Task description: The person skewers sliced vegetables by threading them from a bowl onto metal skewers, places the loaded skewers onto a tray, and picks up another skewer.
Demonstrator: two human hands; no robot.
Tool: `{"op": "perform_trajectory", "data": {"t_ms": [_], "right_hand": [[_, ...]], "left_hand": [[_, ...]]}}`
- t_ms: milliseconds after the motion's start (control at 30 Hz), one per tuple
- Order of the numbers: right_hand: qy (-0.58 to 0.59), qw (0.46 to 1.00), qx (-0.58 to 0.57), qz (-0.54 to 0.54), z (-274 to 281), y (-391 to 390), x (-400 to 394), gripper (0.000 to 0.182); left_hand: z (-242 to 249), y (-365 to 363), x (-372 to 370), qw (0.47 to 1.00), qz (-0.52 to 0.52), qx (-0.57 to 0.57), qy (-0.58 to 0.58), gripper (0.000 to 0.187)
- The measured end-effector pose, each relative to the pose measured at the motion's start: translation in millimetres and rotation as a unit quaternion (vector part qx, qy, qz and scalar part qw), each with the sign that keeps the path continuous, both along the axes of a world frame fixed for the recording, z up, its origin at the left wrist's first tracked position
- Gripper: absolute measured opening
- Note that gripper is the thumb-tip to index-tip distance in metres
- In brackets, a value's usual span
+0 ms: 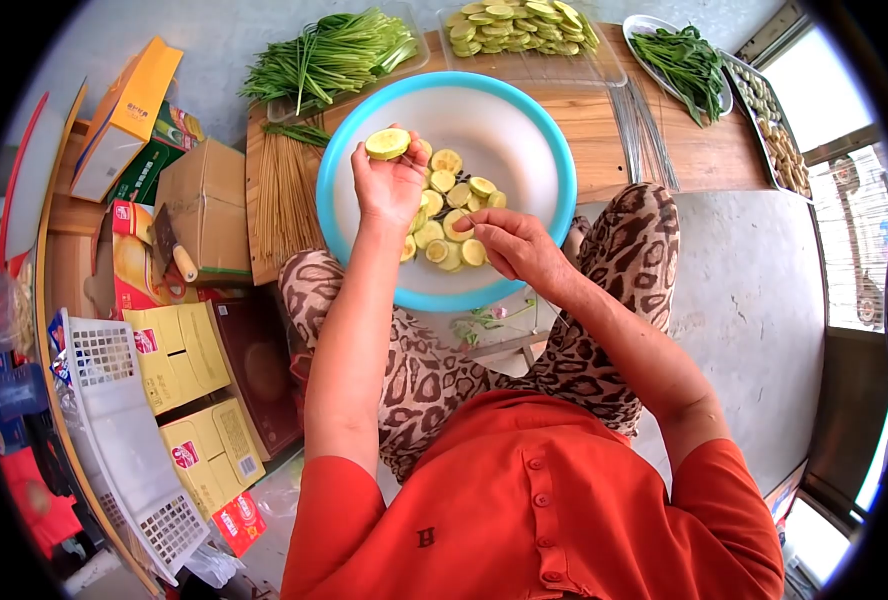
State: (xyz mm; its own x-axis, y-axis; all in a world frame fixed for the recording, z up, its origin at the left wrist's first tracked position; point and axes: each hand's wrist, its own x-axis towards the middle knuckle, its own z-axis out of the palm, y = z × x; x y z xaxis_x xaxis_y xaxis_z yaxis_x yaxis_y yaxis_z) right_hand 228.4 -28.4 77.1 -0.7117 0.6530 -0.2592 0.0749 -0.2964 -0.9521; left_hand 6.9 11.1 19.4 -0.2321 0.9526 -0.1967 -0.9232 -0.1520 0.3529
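Observation:
A white basin with a blue rim (566, 190) stands before my knees, with round zucchini slices (431, 234) lying in its bottom among some small dark bits. My left hand (392, 185) is raised over the basin's left side, palm up. Between its fingers and thumb sits a short stack of zucchini slices (387, 143). Low over the basin's right part, my right hand (516, 243) has its fingers curled, thumb and forefinger pinched at the edge of one zucchini slice (456, 225). Whether that slice is lifted off the others is hard to tell.
On the wooden table lie bamboo skewers (282, 195) and metal skewers (642, 135). Behind the basin are a tray of green stalks (329, 55), a pile of zucchini slices (519, 28) and a plate of leafy greens (679, 65). A knife (172, 242) rests by a cardboard box (209, 205).

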Motion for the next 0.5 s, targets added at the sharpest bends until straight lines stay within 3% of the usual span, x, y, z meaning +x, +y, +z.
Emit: {"op": "perform_trajectory", "data": {"t_ms": [500], "right_hand": [[0.005, 1.0, -0.002, -0.009, -4.4, -0.6, 0.1, 0.025]], "left_hand": [[4.6, -1.1, 4.0, 1.0, -0.005, 0.008, 0.003, 0.038]]}}
